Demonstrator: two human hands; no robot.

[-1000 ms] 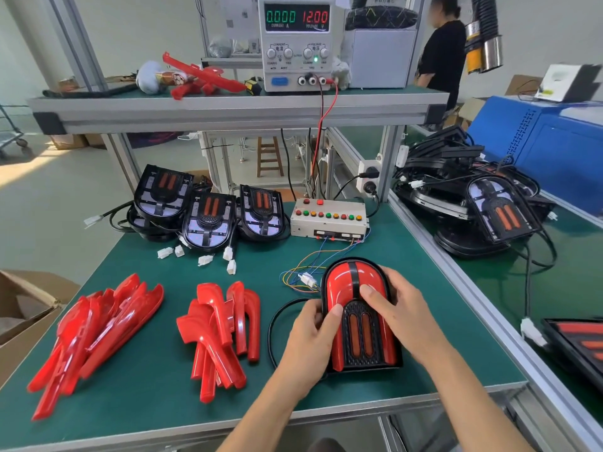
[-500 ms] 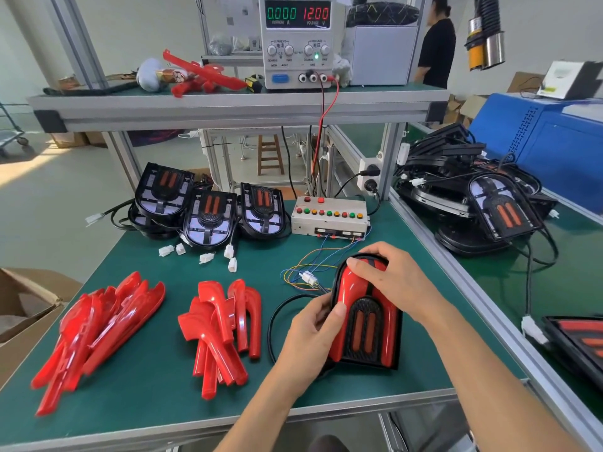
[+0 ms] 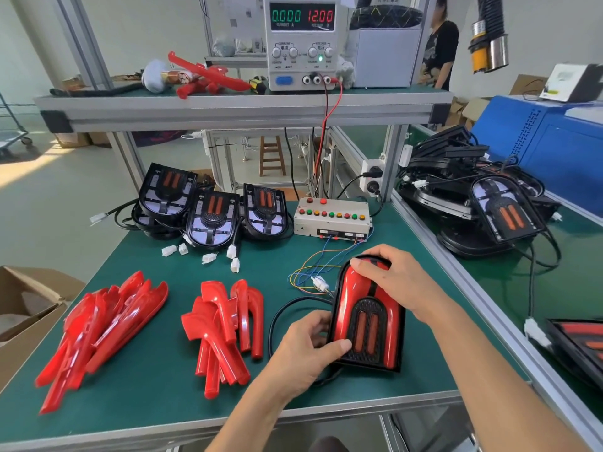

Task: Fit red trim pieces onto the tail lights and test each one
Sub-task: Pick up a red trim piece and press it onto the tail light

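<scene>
A tail light with red trim fitted (image 3: 367, 318) is tilted up on the green table, its cable plugged into coloured wires from the grey test box (image 3: 331, 218). My left hand (image 3: 306, 350) grips its lower left edge, thumb on the front. My right hand (image 3: 391, 278) curls over its rounded top. Two heaps of loose red trim pieces lie to the left, one (image 3: 98, 327) at the far left and one (image 3: 225, 327) nearer the middle. Three untrimmed black tail lights (image 3: 212, 212) lean at the back of the table.
A power supply (image 3: 301, 40) reading 0.000 and 12.00 stands on the upper shelf. More black tail lights (image 3: 483, 203) are stacked on the right bench. A cardboard box (image 3: 23, 318) sits left of the table. A person stands far behind.
My right hand slid from the middle of the tail light up to its rounded top. My left hand shifted lower along the left edge, and the light tilted up.
</scene>
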